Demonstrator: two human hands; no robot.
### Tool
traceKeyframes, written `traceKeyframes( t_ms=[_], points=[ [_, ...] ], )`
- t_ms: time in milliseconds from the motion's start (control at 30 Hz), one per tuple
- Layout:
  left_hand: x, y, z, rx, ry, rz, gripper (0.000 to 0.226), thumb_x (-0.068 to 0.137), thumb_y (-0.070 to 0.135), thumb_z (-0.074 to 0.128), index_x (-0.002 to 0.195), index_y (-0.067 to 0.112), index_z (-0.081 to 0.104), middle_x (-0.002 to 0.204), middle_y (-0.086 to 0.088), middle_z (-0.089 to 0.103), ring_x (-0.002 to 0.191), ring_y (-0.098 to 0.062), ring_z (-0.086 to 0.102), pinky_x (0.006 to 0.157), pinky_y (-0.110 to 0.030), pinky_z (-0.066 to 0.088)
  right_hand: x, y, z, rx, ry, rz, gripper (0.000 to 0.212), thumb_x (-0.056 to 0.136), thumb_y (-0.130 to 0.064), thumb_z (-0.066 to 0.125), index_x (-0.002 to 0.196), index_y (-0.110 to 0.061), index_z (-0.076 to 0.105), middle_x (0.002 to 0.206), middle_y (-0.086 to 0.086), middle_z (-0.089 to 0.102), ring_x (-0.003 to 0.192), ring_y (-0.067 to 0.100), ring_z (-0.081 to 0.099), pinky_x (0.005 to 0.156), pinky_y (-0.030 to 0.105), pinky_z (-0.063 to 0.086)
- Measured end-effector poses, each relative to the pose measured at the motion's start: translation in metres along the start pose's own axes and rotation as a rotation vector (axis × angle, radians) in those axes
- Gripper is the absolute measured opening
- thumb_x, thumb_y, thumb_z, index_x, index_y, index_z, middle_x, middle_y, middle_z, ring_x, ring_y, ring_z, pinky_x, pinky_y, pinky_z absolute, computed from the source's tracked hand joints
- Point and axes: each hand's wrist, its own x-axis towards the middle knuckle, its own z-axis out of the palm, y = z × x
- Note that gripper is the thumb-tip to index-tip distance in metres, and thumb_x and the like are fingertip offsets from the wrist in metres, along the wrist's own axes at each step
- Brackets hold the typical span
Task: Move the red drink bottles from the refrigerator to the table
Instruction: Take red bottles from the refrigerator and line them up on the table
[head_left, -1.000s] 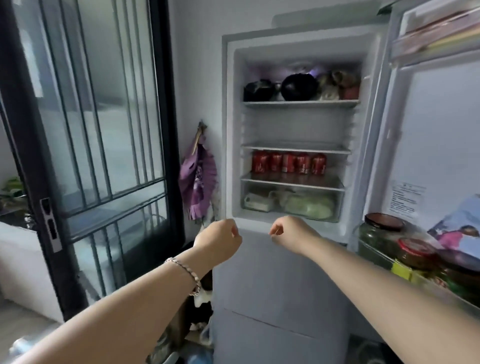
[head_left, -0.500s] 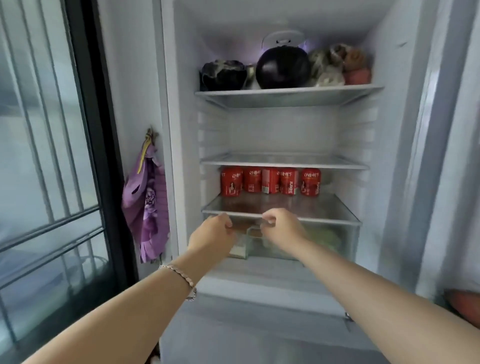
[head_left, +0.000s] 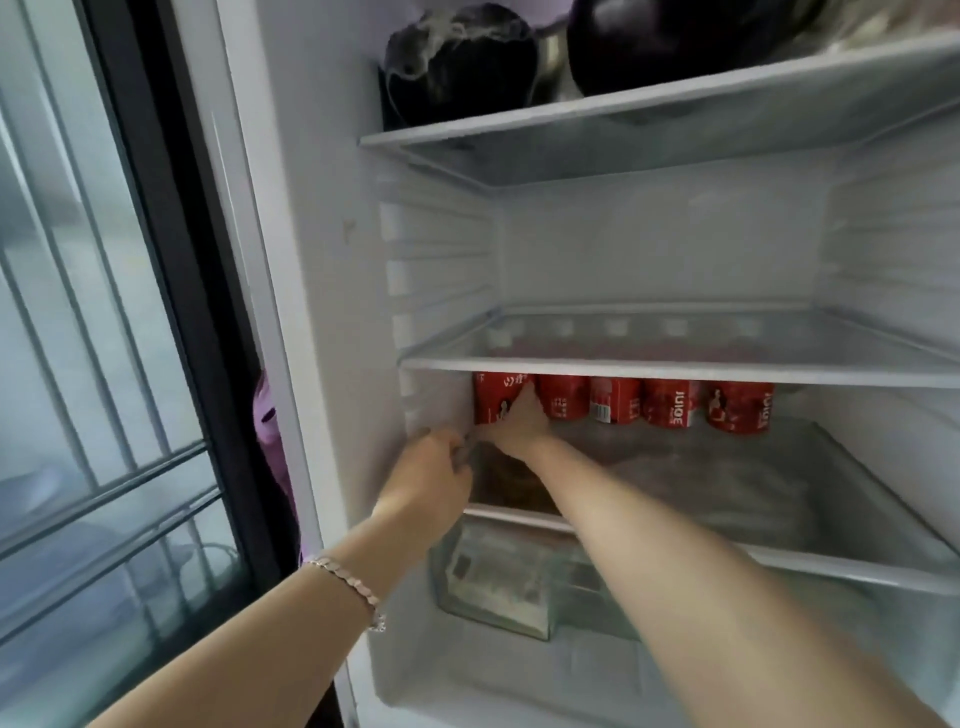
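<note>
Several red drink bottles stand in a row at the back of the refrigerator's lower glass shelf (head_left: 779, 483), their tops hidden behind the shelf above. My right hand (head_left: 511, 426) reaches in to the leftmost red bottle (head_left: 491, 400), with its fingers wrapped against the bottle's front and right side. The other red bottles (head_left: 670, 404) stand untouched to its right. My left hand (head_left: 431, 467) hovers just left of and below that bottle, fingers curled with nothing in them. A bracelet sits on my left wrist.
Dark round eggplants (head_left: 462, 62) lie on the top shelf. The middle shelf (head_left: 675, 358) hangs low over the bottles. A clear crisper drawer (head_left: 498, 587) sits under the lower shelf. A dark-framed glass door (head_left: 104, 312) stands at the left.
I have come closer to the refrigerator. Both hands moved from the shelf's front edge inward, and my right hand has reached the leftmost red bottle.
</note>
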Motion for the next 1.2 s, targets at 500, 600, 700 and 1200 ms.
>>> traceKeyframes(
  t_ms=[500, 600, 700, 1200],
  points=[
    [0.015, -0.012, 0.015, -0.302, 0.089, 0.026, 0.024, 0.090, 0.010, 0.053, 0.113, 0.016, 0.053, 0.086, 0.008, 0.057, 0.073, -0.002, 0.052, 0.057, -0.012, 0.036, 0.003, -0.005, -0.007, 0.009, 0.083, 0.036, 0.097, 0.065, -0.036, 0.083, 0.140, -0.013, 0.025, 0.137, 0.008, 0.048, 0.126, 0.025, 0.047, 0.101, 0.033, 0.040],
    [0.010, -0.006, 0.008, -0.300, 0.108, 0.077, 0.031, 0.092, 0.021, 0.055, 0.122, 0.018, 0.050, 0.102, 0.005, 0.057, 0.085, -0.008, 0.053, 0.063, -0.015, 0.038, -0.038, -0.006, -0.019, 0.024, 0.073, 0.006, 0.093, 0.061, -0.038, 0.084, 0.136, -0.016, 0.034, 0.131, 0.003, 0.053, 0.120, 0.021, 0.053, 0.096, 0.032, 0.045],
    [0.006, 0.008, 0.005, -0.276, 0.087, 0.146, 0.036, 0.091, 0.036, 0.054, 0.124, 0.023, 0.049, 0.109, 0.006, 0.056, 0.092, -0.009, 0.053, 0.068, -0.017, 0.039, -0.082, -0.003, -0.032, 0.053, 0.136, -0.033, 0.089, 0.060, -0.041, 0.085, 0.133, -0.020, 0.038, 0.120, -0.003, 0.059, 0.110, 0.017, 0.059, 0.084, 0.026, 0.047],
    [-0.026, 0.067, 0.006, 0.074, 0.288, 0.638, 0.023, 0.085, 0.030, 0.059, 0.076, 0.009, 0.056, 0.075, 0.004, 0.048, 0.067, -0.025, 0.054, 0.059, -0.027, 0.038, -0.148, 0.006, -0.096, -0.161, -0.216, -0.208, 0.070, 0.064, -0.012, 0.084, 0.112, -0.037, 0.039, 0.105, -0.022, 0.055, 0.093, -0.007, 0.057, 0.080, 0.007, 0.048]
  ],
)
